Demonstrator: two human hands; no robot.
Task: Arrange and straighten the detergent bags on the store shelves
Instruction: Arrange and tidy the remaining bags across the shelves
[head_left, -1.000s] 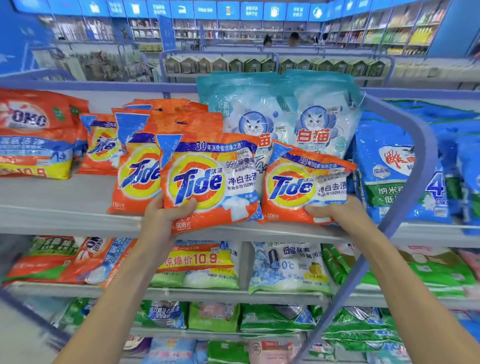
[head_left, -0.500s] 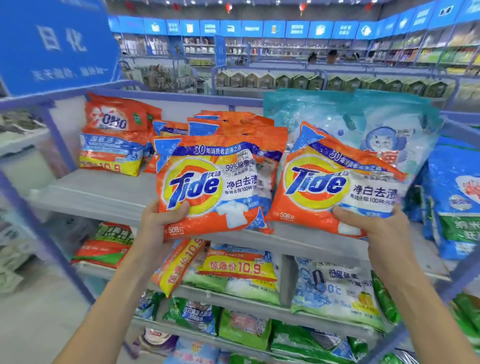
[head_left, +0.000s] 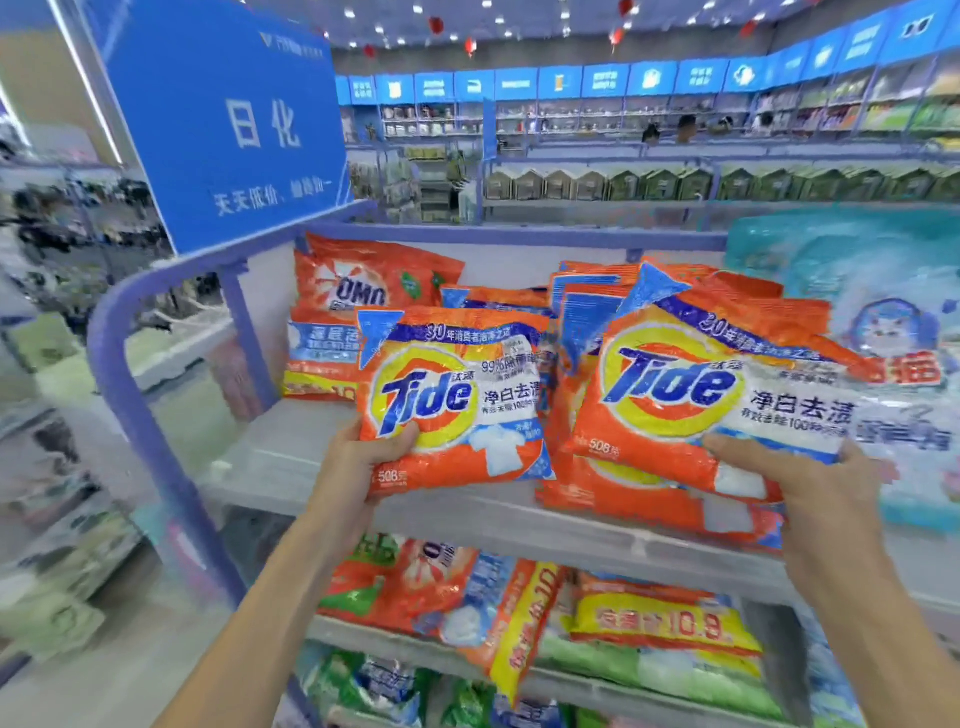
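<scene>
There, both my forearms were stretched up and forward toward the upper shelf (head_left: 280, 467). My left hand (head_left: 358, 467) gripped the lower left corner of one orange Tide bag (head_left: 467, 384), with the thumb pressed across its front and the other fingers hidden behind it. I held that bag almost upright over the shelf's front edge, its bottom apparently just above the board.

My right hand (head_left: 800, 483) clutched the bottom edge of a second Tide bag (head_left: 727, 384). The thumb lay flat along the front and the fingers were curled round from underneath, with one fingertip showing at the bag's right side. This bag was tilted, its left side lower, and it leaned in front of a pile of more Tide bags (head_left: 587, 296) standing on the shelf.

Toward the shelf's back left corner stood an OMO bag (head_left: 374, 296). A teal bag with a cat on it (head_left: 883, 322) stood at the right end. A blue sign (head_left: 228, 119) rose above the rack's left corner.
</scene>
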